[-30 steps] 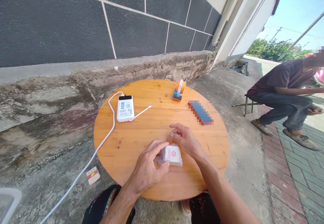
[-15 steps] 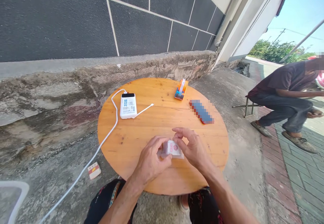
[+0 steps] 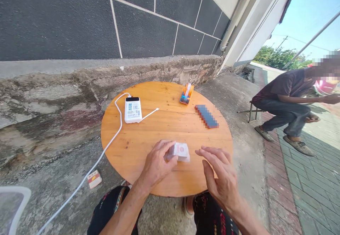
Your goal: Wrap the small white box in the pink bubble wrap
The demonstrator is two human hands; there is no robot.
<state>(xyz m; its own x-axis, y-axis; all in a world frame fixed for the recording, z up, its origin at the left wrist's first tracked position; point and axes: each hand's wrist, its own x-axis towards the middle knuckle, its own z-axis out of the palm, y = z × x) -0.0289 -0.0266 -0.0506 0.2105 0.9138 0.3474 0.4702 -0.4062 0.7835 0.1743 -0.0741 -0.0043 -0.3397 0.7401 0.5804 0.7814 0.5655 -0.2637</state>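
A small white box with pink print, in clear plastic wrap (image 3: 181, 150), rests on the round wooden table (image 3: 132, 157) near its front. My left hand (image 3: 160, 162) grips the box's left end between thumb and fingers. To the right of the box, my right hand (image 3: 217, 167) hovers apart from it, fingers stretched out and nothing in them. The underside of the box and its left end are hidden by the wrap and my left fingers.
A white power bank (image 3: 132, 111) with a cable stands at the table's back left. An orange tape dispenser (image 3: 187, 94) and a blurred phone (image 3: 207, 116) lie to the right. A small carton (image 3: 94, 179) is on the ground. A person (image 3: 287, 97) sits at the right.
My right hand has let go of the wrapped box and moved right, its fingers opening out. My left hand stays on the box. The view has shifted slightly.
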